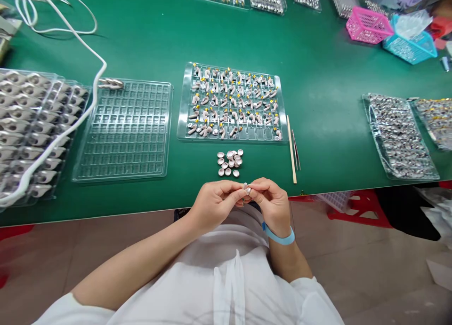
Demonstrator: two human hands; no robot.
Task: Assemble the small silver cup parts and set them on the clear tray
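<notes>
At the table's front edge my left hand [218,202] and my right hand [273,206] meet, fingertips pinched on a small shiny metal part [247,190]. Its exact kind is mostly hidden by the fingers. Just beyond the hands lies a loose group of small round silver caps [231,161]. Farther back sits a clear plastic tray [183,120] holding many small beige curved pieces with yellow tips. A wooden stick [291,151] and metal tweezers [296,151] lie to the right of it. A light blue band circles my right wrist.
Left of the middle is a clear compartment tray [123,137] with a few metal pieces at its top corner. A white cable [97,87] crosses trays of larger metal parts [21,113]. Filled trays [402,137], a pink basket [369,26] and a blue basket [409,45] are right.
</notes>
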